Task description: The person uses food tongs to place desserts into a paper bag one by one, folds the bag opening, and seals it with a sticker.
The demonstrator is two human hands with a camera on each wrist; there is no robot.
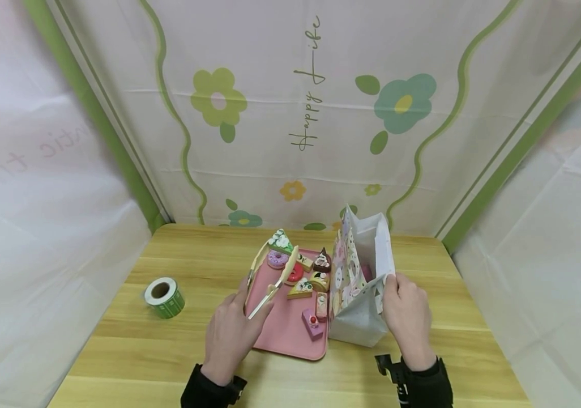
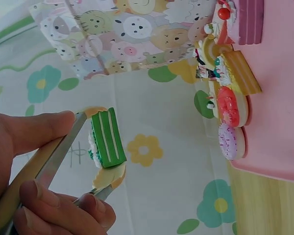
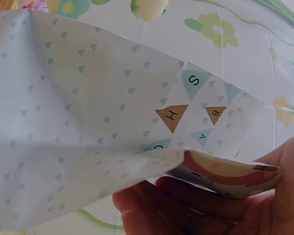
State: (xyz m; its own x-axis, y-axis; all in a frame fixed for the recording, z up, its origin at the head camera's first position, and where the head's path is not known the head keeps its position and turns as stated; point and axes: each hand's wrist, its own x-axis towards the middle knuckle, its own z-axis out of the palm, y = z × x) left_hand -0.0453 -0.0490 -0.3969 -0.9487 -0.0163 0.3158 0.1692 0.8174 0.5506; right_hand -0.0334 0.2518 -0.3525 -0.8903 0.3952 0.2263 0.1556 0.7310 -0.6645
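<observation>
My left hand [image 1: 231,334] grips a pair of tongs [image 1: 286,272] with cream-coloured tips. Between those tips is a green toy cake slice [image 1: 280,242] with white topping, held above the far end of a pink tray [image 1: 287,343]; its striped green side [image 2: 109,137] faces the left wrist view. With thumb and fingers, my right hand [image 1: 408,311] pinches the rim of a standing paper bag [image 1: 357,328] printed with cartoon animals. The bag's mouth is spread, and something pink shows inside. In the right wrist view, fingers [image 3: 186,210] lie beneath the bag's edge.
Several toy sweets lie on the tray, among them a purple doughnut [image 1: 277,259], a red doughnut [image 1: 295,274] and a purple cake [image 1: 313,324]. A roll of green labels [image 1: 168,306] stands on the wooden table [image 1: 122,351] at left. Patterned cloth [image 1: 270,158] hangs behind.
</observation>
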